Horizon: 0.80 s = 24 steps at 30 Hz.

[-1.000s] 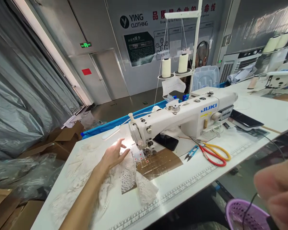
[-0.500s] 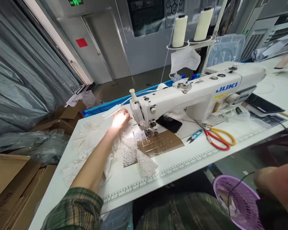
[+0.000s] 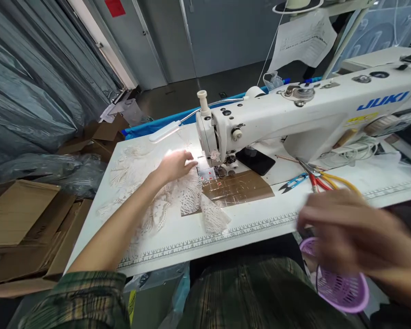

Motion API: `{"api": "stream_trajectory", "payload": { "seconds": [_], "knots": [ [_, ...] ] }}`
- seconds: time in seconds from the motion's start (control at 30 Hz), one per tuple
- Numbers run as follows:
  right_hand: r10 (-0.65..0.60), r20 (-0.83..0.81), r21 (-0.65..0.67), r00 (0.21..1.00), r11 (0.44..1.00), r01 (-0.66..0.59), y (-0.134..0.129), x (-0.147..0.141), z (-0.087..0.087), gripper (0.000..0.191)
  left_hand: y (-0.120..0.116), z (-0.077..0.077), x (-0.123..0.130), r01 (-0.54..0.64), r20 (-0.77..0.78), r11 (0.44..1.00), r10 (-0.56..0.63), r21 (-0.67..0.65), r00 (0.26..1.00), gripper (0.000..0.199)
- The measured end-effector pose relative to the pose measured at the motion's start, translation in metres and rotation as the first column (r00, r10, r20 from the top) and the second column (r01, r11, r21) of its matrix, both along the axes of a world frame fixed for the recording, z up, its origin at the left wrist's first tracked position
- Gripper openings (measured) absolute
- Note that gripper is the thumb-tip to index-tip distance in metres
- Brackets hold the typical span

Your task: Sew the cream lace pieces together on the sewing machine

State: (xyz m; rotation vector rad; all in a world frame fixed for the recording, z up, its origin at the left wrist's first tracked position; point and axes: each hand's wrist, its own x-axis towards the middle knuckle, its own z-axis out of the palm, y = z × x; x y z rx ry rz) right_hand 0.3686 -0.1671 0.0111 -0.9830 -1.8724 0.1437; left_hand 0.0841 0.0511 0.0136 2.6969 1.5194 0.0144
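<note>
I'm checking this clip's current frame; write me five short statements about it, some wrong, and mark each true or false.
1. The left hand is at the white lace fabric. True.
2. The black phone lies on top of the lace fabric. False: it lies beneath the arm of the sewing machine.
3. The blue snips lie beside the scissors on the table. True.
4. The right hand is under the machine's arm. False: it is blurred, out at the front of the table.
5. The purple basket is below the tabletop. True.
</note>
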Motion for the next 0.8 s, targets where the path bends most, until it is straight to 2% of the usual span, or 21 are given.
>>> {"api": "stream_trajectory", "payload": {
  "seconds": [0.07,0.1,0.17,0.23,0.3,0.37,0.43,0.5,0.57,0.67,0.8],
  "knots": [
    [0.187,0.057,-0.044,0.981,0.982,-0.185,0.031,-0.017,-0.019,0.029,-0.017,-0.003,-0.001,0.027,0.0,0.987,-0.027,-0.157,1.0,0.04],
    [0.288,0.118,-0.081,0.95,0.957,-0.28,0.044,-0.025,-0.03,0.031,-0.022,-0.007,0.001,0.044,-0.007,0.98,-0.047,-0.194,0.999,0.042],
    [0.434,0.285,-0.165,0.855,0.901,-0.402,0.064,-0.04,-0.052,0.033,-0.026,-0.016,0.005,0.086,-0.031,0.98,-0.093,-0.178,0.995,0.043],
    [0.495,0.426,-0.226,0.757,0.869,-0.441,0.077,-0.05,-0.068,0.034,-0.02,-0.025,0.01,0.123,-0.041,0.981,-0.13,-0.148,0.991,0.043],
    [0.476,0.492,-0.269,0.729,0.88,-0.393,0.086,-0.055,-0.077,0.036,-0.007,-0.033,0.015,0.146,-0.018,0.98,-0.15,-0.135,0.989,0.043],
    [0.379,0.517,-0.282,0.767,0.922,-0.265,0.093,-0.056,-0.078,0.037,0.009,-0.039,0.017,0.164,0.043,0.982,-0.16,-0.092,0.986,0.043],
    [0.292,0.523,-0.291,0.801,0.944,-0.154,0.098,-0.053,-0.076,0.038,0.021,-0.043,0.015,0.156,0.105,0.988,-0.156,0.007,0.982,0.045],
    [0.287,0.486,-0.321,0.825,0.937,-0.137,0.103,-0.047,-0.073,0.041,0.023,-0.044,0.012,0.121,0.128,0.986,-0.135,0.111,0.983,0.047],
    [0.335,0.392,-0.361,0.857,0.913,-0.192,0.107,-0.038,-0.071,0.042,0.015,-0.042,0.008,0.085,0.121,0.981,-0.108,0.177,0.987,0.044],
    [0.343,0.253,-0.388,0.905,0.892,-0.23,0.115,-0.026,-0.069,0.037,-0.012,-0.033,0.003,0.048,0.133,0.979,-0.076,0.2,0.988,0.032],
    [0.306,0.225,-0.396,0.925,0.896,-0.2,0.122,-0.021,-0.068,0.034,-0.045,-0.026,0.004,-0.023,0.244,0.994,-0.003,0.104,0.97,0.029]
  ]
}}
